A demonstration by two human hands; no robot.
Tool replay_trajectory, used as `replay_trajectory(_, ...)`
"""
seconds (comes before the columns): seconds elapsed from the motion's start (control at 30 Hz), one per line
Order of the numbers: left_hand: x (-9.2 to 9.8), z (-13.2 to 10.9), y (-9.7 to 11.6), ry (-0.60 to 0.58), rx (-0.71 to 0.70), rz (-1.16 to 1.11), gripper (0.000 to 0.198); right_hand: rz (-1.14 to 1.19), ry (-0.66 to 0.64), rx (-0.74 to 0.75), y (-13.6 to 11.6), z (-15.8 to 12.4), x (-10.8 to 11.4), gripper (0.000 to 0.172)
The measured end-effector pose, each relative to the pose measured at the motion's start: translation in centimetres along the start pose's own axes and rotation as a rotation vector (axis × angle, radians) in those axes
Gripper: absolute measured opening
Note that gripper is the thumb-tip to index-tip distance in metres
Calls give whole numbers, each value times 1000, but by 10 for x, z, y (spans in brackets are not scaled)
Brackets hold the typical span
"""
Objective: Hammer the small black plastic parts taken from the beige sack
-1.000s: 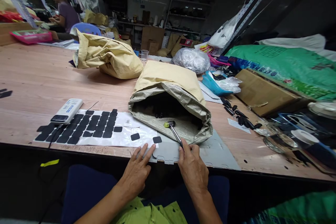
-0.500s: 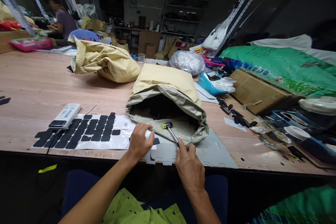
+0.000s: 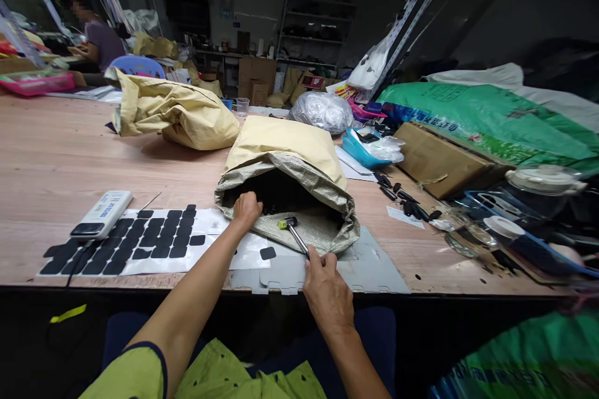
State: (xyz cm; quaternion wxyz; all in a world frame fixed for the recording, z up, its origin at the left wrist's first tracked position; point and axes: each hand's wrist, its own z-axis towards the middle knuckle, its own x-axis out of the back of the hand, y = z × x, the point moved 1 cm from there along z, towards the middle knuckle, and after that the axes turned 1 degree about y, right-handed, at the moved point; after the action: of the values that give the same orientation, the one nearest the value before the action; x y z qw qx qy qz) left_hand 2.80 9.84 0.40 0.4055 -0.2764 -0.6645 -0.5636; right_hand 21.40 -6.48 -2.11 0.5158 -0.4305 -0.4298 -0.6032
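Note:
A yellow sack (image 3: pixel 285 139) lies on the table with its grey mouth facing me, and small dark pieces show faintly inside. My left hand (image 3: pixel 248 208) reaches into the left part of the mouth; its fingertips and anything in them are hidden. In my right hand (image 3: pixel 329 290) is the handle of a small hammer (image 3: pixel 296 237), its black and yellow-green head resting on the sack's lower lip. White sheets with black rounded patches (image 3: pixel 161 234) lie to the left, and one loose black patch (image 3: pixel 268 253) is near the sack.
A white device (image 3: pixel 102 214) sits at the left. Behind is another yellow sack (image 3: pixel 187 112). A cardboard box (image 3: pixel 444 159), black parts (image 3: pixel 412 201) and jars stand at the right. A person (image 3: pixel 100 40) sits at the far left.
My left hand has moved forward and up, from in front of the sack into its mouth. My right hand still holds the hammer. The whole view has shifted slightly.

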Motion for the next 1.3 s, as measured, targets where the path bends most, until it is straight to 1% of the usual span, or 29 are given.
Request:
replay_trajectory(0.07, 7, -14, -10, 62, -109, -86, 18, 9, -11, -7, 0, 0, 1, 36)
replay_trajectory(0.13, 12, -36, -21, 91, -271, -239, 17, 20, -22, -9, -1, 1, 1, 36)
replay_trajectory(0.17, 12, -49, -27, 72, -349, -311, 16, 24, -26, -10, -1, 1, 1, 37)
replay_trajectory(0.23, 10, -74, -38, -11, -454, -383, 13, 32, -28, -15, -1, 1, 1, 37)
replay_trajectory(0.3, 5, -92, -47, -62, -506, -373, 11, 57, -34, -25, 1, 2, 1, 38)
replay_trajectory(0.37, 0, -101, -53, -62, -521, -340, 12, 131, -54, -40, 5, 2, 0, 39)
replay_trajectory(0.43, -4, -103, -54, -64, -520, -322, 12, 275, -66, -61, 11, 1, -2, 39)
replay_trajectory(0.6, -3, -96, -52, -106, -491, -305, 15, 776, -18, -63, 19, -17, -4, 45)
replay_trajectory(0.67, -2, -95, -52, -115, -468, -295, 15, 908, -55, -64, 16, -27, -2, 47)
replay_trajectory(0.73, -1, -95, -51, -128, -453, -287, 15, 975, -83, -70, 13, -35, 0, 47)
replay_trajectory(0.8, -1, -94, -52, -148, -454, -292, 17, 992, -72, -58, 11, -40, 1, 47)
replay_trajectory(0.9, -1, -92, -53, -182, -459, -318, 20, 970, -13, 9, 10, -44, 1, 45)
replay_trajectory(1.03, -3, -89, -55, -181, -481, -335, 20, 911, 54, 95, 10, -48, 1, 42)
replay_trajectory(1.17, -4, -89, -56, -165, -497, -334, 20, 842, 45, 141, 8, -53, -2, 42)
replay_trajectory(1.3, -5, -89, -56, -163, -505, -319, 21, 819, 51, 143, 9, -52, -3, 41)
